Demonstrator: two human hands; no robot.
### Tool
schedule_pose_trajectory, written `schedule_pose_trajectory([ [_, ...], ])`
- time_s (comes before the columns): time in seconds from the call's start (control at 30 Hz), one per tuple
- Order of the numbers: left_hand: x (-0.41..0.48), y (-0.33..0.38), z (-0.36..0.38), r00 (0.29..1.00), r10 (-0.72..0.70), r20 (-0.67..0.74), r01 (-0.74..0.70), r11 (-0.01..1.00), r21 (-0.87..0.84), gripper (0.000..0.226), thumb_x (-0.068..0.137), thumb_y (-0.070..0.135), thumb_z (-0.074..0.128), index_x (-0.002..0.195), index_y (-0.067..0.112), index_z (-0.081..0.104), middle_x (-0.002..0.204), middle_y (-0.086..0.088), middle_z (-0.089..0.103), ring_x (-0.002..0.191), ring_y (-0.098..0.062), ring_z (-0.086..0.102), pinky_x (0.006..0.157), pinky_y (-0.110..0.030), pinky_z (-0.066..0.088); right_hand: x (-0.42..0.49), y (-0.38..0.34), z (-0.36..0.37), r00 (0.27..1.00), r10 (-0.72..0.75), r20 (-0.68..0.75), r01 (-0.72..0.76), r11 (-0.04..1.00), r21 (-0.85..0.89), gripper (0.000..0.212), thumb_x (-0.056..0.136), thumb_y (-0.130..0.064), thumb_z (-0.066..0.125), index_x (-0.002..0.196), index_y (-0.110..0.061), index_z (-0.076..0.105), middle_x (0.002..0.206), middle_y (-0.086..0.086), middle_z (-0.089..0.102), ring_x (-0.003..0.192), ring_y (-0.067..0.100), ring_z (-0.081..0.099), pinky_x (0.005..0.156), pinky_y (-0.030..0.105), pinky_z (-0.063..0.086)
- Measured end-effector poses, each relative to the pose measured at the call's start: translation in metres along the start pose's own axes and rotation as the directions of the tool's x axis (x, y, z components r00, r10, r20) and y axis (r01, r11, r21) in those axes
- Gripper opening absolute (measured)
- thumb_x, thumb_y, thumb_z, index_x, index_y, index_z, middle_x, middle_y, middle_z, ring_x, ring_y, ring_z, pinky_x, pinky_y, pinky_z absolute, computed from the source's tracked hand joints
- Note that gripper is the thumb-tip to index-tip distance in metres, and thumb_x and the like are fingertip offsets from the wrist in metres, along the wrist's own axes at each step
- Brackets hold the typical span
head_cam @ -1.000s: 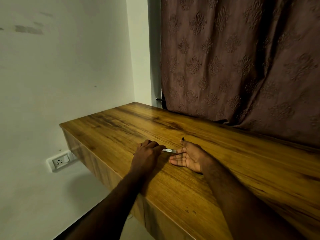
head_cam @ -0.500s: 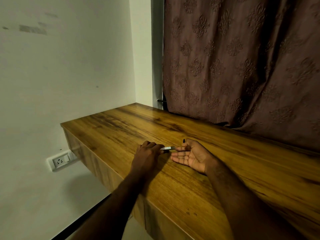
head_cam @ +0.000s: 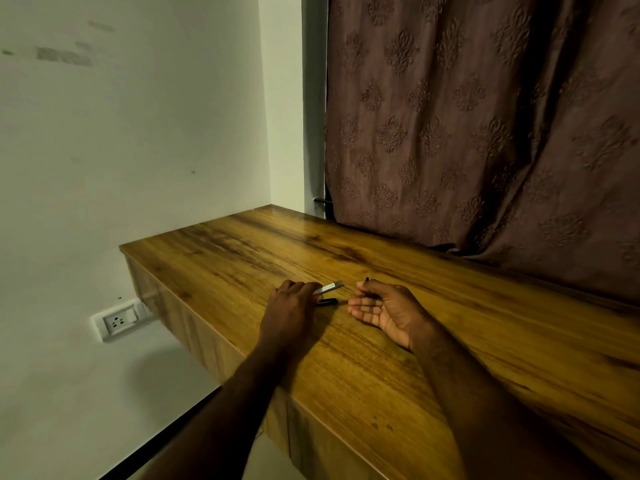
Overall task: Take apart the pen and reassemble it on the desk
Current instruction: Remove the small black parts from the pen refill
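Holding the slim silver-grey pen barrel (head_cam: 329, 288) in my left hand (head_cam: 291, 308), fingers curled round its near end, I'd work low over the brown wooden desk (head_cam: 450, 341). A short black plastic pen piece (head_cam: 327, 301) lies on the desk just beneath the barrel. My right hand (head_cam: 388, 306) rests palm up, fingers loose. A tiny black part (head_cam: 367, 279) shows at its fingertips; whether it is pinched I cannot tell. I'd line the parts up end to end and push gently, so nothing rolls away.

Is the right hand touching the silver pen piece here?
Apart. The head view shows bare desk between the tip of the silver piece, held by the left hand, and the right hand, which pinches a black bit.
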State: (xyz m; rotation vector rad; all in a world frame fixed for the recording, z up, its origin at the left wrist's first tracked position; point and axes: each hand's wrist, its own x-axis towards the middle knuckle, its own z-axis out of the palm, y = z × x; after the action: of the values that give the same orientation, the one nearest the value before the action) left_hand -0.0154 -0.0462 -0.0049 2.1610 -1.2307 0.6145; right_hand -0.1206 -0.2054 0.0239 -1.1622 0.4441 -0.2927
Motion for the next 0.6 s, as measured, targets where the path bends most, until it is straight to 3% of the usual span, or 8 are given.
schedule_pose_trajectory([
  [0.23,0.0,-0.005,0.004,1.0,-0.016,0.024,0.016,0.999,0.033,0.062,0.088,0.055,0.019,0.112,0.016,0.061,0.103,-0.005,0.068,0.089,-0.026,0.055,0.075,-0.043,0.047,0.001,-0.002,0.004,0.994,-0.104,-0.042,0.104,0.995,-0.008,0.009,0.087,-0.007,0.061,0.089,0.001,0.063,0.072,0.018,0.07,0.06,0.025,0.07,0.053,0.027,0.057],
  [0.43,0.001,-0.006,0.005,0.999,-0.046,0.015,0.045,0.998,0.047,0.048,0.089,0.042,0.025,0.112,0.018,0.059,0.103,-0.005,0.068,0.09,-0.025,0.054,0.074,-0.039,0.044,-0.002,-0.007,-0.001,0.972,-0.218,-0.089,0.198,0.962,-0.188,0.013,0.088,-0.016,0.061,0.095,-0.006,0.064,0.073,0.01,0.071,0.06,0.022,0.065,0.055,0.029,0.05],
  [0.6,0.001,-0.012,0.012,0.996,-0.09,0.012,0.089,0.995,0.032,0.019,0.094,0.025,0.045,0.108,0.016,0.056,0.098,-0.006,0.066,0.086,-0.025,0.054,0.071,-0.037,0.041,-0.003,-0.012,-0.011,0.954,-0.274,-0.122,0.252,0.953,-0.169,0.017,0.09,-0.014,0.057,0.097,-0.002,0.064,0.076,0.014,0.069,0.057,0.021,0.064,0.049,0.026,0.049],
])
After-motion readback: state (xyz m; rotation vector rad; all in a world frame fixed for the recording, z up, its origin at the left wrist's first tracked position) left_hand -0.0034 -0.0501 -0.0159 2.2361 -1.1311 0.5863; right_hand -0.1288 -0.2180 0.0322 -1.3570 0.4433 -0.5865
